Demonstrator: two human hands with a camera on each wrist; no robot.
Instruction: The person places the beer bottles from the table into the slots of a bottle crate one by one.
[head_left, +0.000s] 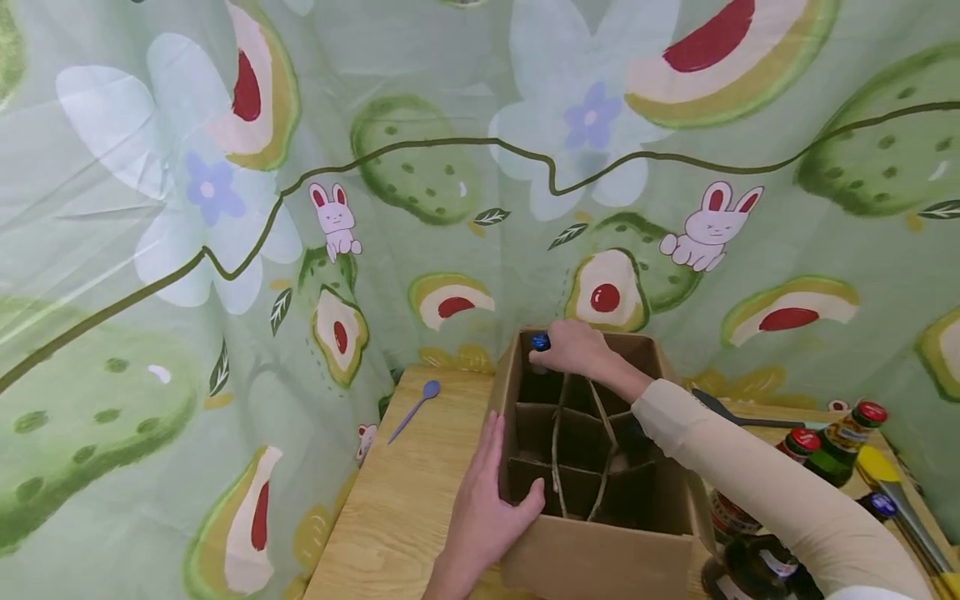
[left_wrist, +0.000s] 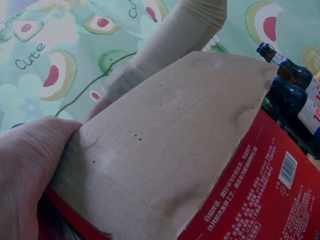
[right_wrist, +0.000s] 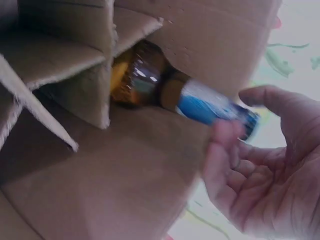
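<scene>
Right hand (head_left: 573,348) fingertips pinch the bottle (right_wrist: 172,87) cap, bottle partly inside the far-corner cell. Left hand (head_left: 487,500) lies spread, pressing the box (head_left: 600,550) near wall. Risk: the bottle may snag on the divider (head_left: 558,433) and slip from the light pinch.

Bare tabletop (head_left: 405,492) left of the box (head_left: 600,550) leaves passing room up to the purple spoon (head_left: 414,409), while bottles (head_left: 825,450) crowd its right side and cardboard dividers (head_left: 581,446) narrow every cell inside.

The word "Cute" is showing twice on the green cloth (left_wrist: 30,57), at ten and twelve o'clock; the red carton (left_wrist: 260,200) is carrying Chinese print and a barcode, too small to read.
</scene>
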